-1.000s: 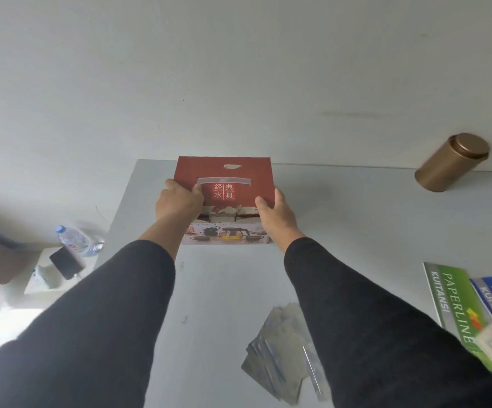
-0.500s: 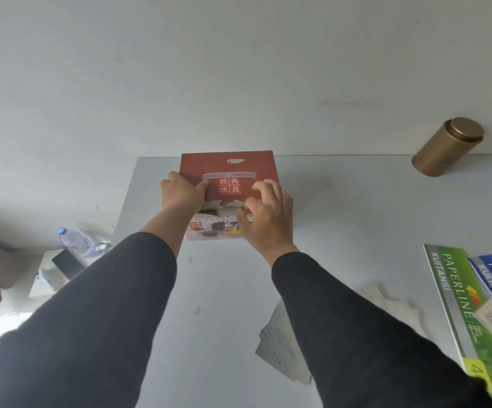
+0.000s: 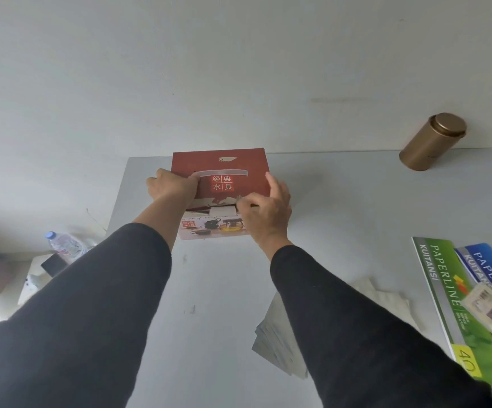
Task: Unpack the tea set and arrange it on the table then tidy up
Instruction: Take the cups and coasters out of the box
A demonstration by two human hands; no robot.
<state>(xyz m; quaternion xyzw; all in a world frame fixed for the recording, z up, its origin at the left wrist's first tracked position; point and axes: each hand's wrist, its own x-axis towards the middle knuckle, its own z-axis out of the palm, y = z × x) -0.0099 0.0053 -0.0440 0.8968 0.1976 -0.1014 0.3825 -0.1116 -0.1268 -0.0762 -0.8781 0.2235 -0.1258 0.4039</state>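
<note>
A red tea set box [image 3: 233, 169] with a white handle strip and Chinese characters stands at the far left of the grey table [image 3: 342, 201], against the wall. Its front face shows printed teapots and cups. My left hand [image 3: 172, 187] grips the box's left top edge. My right hand [image 3: 265, 213] pinches the front edge of the red lid near the middle right, index finger raised. The box's contents are hidden.
A bronze tin canister [image 3: 433, 141] stands at the back right. Green and blue Paperline receipt books [image 3: 471, 304] lie at the right edge. A stack of papers [image 3: 274, 346] lies near my right arm. A water bottle [image 3: 65, 247] sits on a lower surface left of the table.
My right hand has shifted from the box's right side to the front edge of the lid and pinched it. My left hand stayed on the left edge. The view tilted slightly.
</note>
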